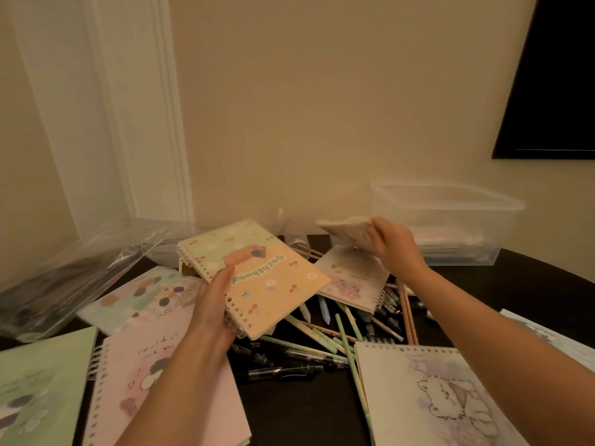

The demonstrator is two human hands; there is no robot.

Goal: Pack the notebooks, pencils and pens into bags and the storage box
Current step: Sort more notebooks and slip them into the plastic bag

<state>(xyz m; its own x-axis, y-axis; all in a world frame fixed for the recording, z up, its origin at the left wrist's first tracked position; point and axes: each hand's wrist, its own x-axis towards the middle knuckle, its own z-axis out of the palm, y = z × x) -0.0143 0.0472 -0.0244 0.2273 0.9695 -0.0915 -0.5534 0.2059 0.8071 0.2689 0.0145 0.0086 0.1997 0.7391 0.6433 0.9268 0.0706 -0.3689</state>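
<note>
Two notebooks are held: orange notebook [267, 278] gripped at spiral edge by left hand [212, 304], long axis away-right; pale notebook [347, 230], blurred, pinched by right hand [396, 246], w/ box [450, 226] just beyond, rightward.

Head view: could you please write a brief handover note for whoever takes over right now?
Left hand holds the Dachshund notebook by its spiral edge.
Right hand grips a pale notebook, blurred, near the storage box.
Other notebooks lie flat on the table; pens and pencils lie loose in the middle; clear bags lie at the far left.
Done: nothing visibly bagged; box contents unclear.
Left: pack all notebooks, pens and pencils.
</note>
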